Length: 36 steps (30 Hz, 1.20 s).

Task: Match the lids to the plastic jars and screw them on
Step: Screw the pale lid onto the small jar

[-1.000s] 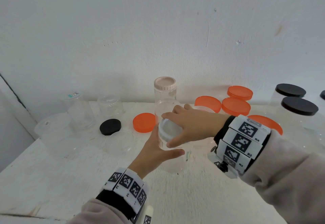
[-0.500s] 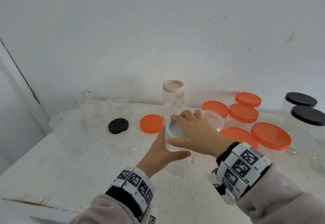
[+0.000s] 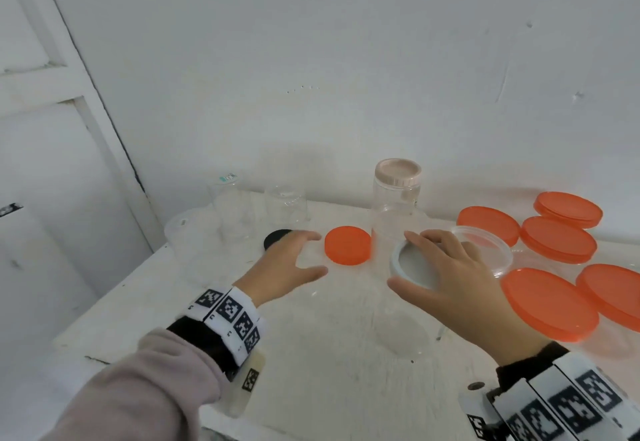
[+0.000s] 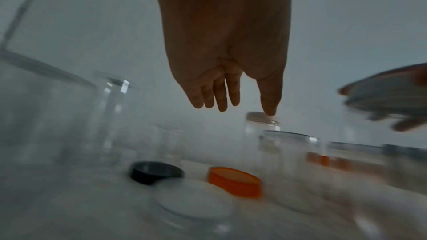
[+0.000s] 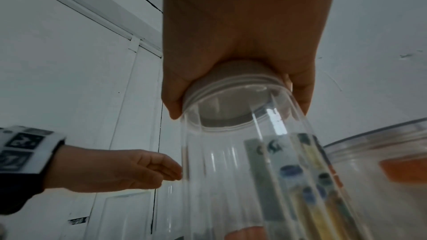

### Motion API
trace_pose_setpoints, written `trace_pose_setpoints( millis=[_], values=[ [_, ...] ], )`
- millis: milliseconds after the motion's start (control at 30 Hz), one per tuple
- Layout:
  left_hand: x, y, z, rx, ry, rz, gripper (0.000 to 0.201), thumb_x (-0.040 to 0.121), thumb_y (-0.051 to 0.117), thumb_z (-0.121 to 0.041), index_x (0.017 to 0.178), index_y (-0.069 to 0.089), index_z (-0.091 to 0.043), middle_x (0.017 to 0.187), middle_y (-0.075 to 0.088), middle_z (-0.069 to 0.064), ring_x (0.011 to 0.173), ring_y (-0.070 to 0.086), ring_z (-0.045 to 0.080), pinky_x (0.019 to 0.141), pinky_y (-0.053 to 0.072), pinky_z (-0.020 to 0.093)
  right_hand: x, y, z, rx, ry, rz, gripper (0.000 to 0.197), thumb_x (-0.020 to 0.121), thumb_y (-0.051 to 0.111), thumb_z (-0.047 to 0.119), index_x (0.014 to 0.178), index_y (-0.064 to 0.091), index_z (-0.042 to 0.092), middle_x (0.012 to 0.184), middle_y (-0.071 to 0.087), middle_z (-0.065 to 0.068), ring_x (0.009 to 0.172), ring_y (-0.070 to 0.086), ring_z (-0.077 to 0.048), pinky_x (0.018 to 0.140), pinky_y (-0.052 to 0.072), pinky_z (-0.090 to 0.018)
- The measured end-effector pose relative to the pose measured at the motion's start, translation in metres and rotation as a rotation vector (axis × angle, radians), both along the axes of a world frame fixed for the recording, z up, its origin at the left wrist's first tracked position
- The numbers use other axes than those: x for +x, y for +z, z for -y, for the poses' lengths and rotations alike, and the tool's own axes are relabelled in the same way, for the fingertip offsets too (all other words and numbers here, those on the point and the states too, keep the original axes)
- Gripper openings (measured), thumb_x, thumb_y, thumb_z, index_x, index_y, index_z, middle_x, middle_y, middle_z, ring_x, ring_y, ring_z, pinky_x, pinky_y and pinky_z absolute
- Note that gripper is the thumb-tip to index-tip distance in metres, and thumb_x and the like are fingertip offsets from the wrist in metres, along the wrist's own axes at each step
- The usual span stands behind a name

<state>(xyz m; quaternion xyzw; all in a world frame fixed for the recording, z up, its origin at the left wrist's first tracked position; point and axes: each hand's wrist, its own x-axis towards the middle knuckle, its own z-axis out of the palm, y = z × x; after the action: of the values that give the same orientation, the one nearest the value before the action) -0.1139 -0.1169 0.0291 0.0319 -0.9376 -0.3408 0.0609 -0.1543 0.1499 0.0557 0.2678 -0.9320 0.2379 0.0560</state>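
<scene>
- A white table [image 3: 194, 305] is set against a white wall [image 3: 346, 42], with a white panelled door [image 3: 41, 163] at its left.
- A tall clear jar [image 5: 242, 180] is seen from the right wrist view, standing in the middle of the table; in the head view its wall is nearly invisible.
- The jar is topped by a white lid [image 3: 414, 264], around whose rim the fingers and thumb of the right hand [image 3: 460, 284] are curled from above.
- The left hand [image 3: 284, 267] is held just left of the jar, apart from it, with fingers straight and loosely spread and nothing in them.
- Five orange-lidded jars [image 3: 550, 303] are grouped at the right, and an open wide clear jar [image 3: 485, 250] is placed just behind the right hand.
- A clear jar with a pink lid [image 3: 398, 172] is stood upright near the wall, behind the gripped jar.
- Several open clear jars [image 3: 285, 208] are gathered at the back left corner.
- A loose orange lid [image 3: 347, 245] is laid flat between the two hands, toward the wall.
- A loose black lid [image 4: 156, 172] is laid left of the orange one, partly hidden by the left hand in the head view.
</scene>
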Motion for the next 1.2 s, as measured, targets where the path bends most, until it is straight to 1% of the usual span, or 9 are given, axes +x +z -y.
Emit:
trace_pose_setpoints(
  millis=[133,267,467,567,700,800,933,1100,1200],
  values=[
    [-0.001,0.019,0.071,-0.201,0.225,-0.092,0.053,0.088,0.066,-0.029,0.136,0.046,-0.016,0.141,0.045,-0.001,0.129,0.042,0.014,0.100,0.027,0.018,0.005,0.004,-0.007,0.019,0.018,0.023,0.083,0.068,0.048,0.072,0.144,0.032,0.040,0.135,0.029,0.024,0.118,0.030,-0.010,0.086,0.031,-0.025],
    [-0.001,0.021,0.126,-0.298,0.393,-0.050,0.059,0.088,0.067,-0.027,0.138,0.043,-0.007,0.143,0.042,0.009,0.131,0.040,0.024,0.107,0.030,0.032,0.011,0.010,-0.013,0.073,0.057,0.074,0.087,0.069,0.049,0.072,0.146,0.022,0.043,0.136,0.020,0.029,0.118,0.026,-0.006,0.093,0.034,-0.026],
    [-0.001,0.007,0.165,-0.306,0.520,0.027,0.065,0.089,0.063,-0.036,0.140,0.040,-0.003,0.145,0.041,0.015,0.134,0.037,0.028,0.110,0.031,0.039,0.023,0.018,-0.021,0.161,0.137,0.150,0.089,0.074,0.056,0.064,0.131,-0.012,0.060,0.136,-0.007,0.040,0.120,0.015,0.001,0.099,0.025,-0.019],
    [-0.004,-0.003,0.172,-0.272,0.539,0.036,0.066,0.091,0.059,-0.041,0.142,0.039,-0.004,0.146,0.040,0.014,0.135,0.035,0.028,0.111,0.030,0.040,0.023,0.025,-0.019,0.215,0.201,0.189,0.094,0.060,0.052,0.070,0.129,-0.012,0.061,0.132,-0.013,0.042,0.122,0.011,0.009,0.098,0.025,-0.015],
    [-0.006,-0.018,0.179,-0.250,0.541,0.078,0.065,0.094,0.049,-0.048,0.144,0.037,-0.008,0.152,0.030,0.013,0.143,0.021,0.028,0.117,0.018,0.043,0.019,0.038,0.001,0.174,0.285,0.209,0.087,0.054,0.054,0.070,0.128,0.007,0.065,0.133,0.005,0.039,0.123,0.014,0.017,0.092,0.030,-0.010],
    [-0.006,-0.026,0.184,-0.258,0.546,0.075,0.065,0.094,0.044,-0.052,0.146,0.034,-0.014,0.156,0.022,0.010,0.146,0.010,0.026,0.118,0.010,0.041,0.007,0.046,0.033,0.073,0.318,0.188,0.082,0.055,0.058,0.071,0.126,0.018,0.066,0.130,0.016,0.039,0.118,0.029,0.012,0.088,0.037,-0.013],
    [-0.004,-0.031,0.185,-0.277,0.537,0.037,0.066,0.094,0.043,-0.053,0.146,0.035,-0.014,0.156,0.022,0.011,0.146,0.011,0.028,0.119,0.008,0.041,-0.028,0.046,0.089,-0.171,0.268,0.105,0.085,0.061,0.072,0.058,0.137,0.033,0.047,0.120,0.027,0.027,0.114,0.036,-0.003,0.086,0.034,-0.017],
    [-0.004,-0.036,0.183,-0.285,0.550,-0.001,0.067,0.093,0.043,-0.054,0.146,0.034,-0.014,0.157,0.022,0.011,0.146,0.011,0.027,0.119,0.007,0.040,-0.087,0.034,0.154,-0.272,0.101,0.041,0.088,0.068,0.080,0.042,0.142,0.033,0.027,0.134,0.030,0.004,0.117,0.037,-0.020,0.091,0.033,-0.029],
    [-0.005,-0.038,0.183,-0.261,0.562,-0.001,0.068,0.092,0.044,-0.056,0.146,0.033,-0.016,0.158,0.020,0.008,0.146,0.008,0.026,0.118,0.006,0.039,-0.119,0.025,0.181,-0.265,0.039,0.036,0.089,0.072,0.080,0.039,0.143,0.029,0.021,0.139,0.028,-0.002,0.121,0.035,-0.027,0.089,0.032,-0.031]
  ],
)
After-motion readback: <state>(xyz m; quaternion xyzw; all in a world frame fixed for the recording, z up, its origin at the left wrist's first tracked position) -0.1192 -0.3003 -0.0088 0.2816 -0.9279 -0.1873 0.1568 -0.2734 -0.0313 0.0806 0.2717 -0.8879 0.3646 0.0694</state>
